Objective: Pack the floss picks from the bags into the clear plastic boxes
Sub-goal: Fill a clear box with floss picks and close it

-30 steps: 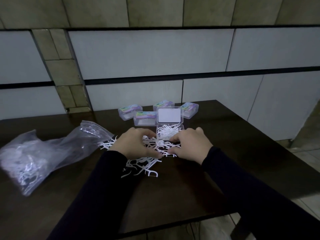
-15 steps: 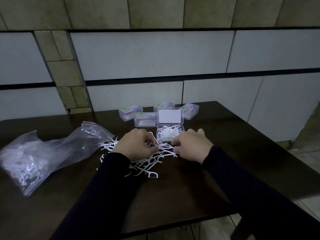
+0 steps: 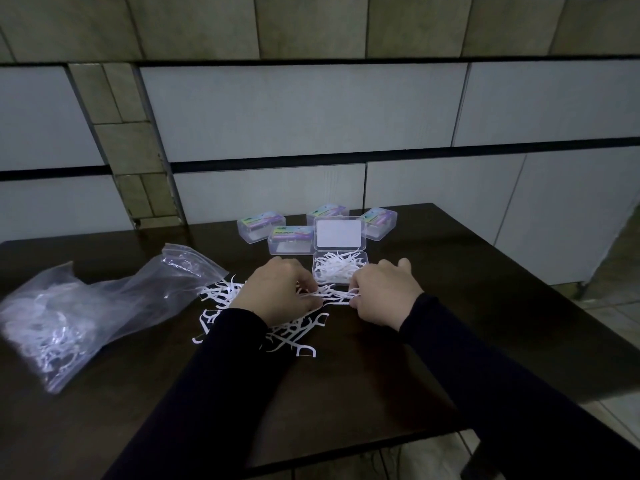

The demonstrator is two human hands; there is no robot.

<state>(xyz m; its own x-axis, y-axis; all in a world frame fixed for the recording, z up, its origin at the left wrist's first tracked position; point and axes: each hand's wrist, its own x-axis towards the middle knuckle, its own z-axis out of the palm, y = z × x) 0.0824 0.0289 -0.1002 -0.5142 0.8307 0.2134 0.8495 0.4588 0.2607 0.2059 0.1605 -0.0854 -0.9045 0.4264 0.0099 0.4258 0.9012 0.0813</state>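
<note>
Left hand (image 3: 277, 293) and right hand (image 3: 382, 295) pinch floss picks (image 3: 329, 295) together (fingers curled) just near the open box (image 3: 339, 270).

A dark brown wooden table (image 3: 398, 382) is set against a tiled wall. A crumpled clear plastic bag (image 3: 86, 313) holding white floss picks is laid on its left part. A loose heap of white plastic floss picks (image 3: 298, 337) is spread at the centre. Just behind the heap, an open clear plastic box (image 3: 340, 271), partly filled, is placed. Four closed clear plastic boxes with coloured labels (image 3: 290, 240) are grouped near the far edge.
</note>
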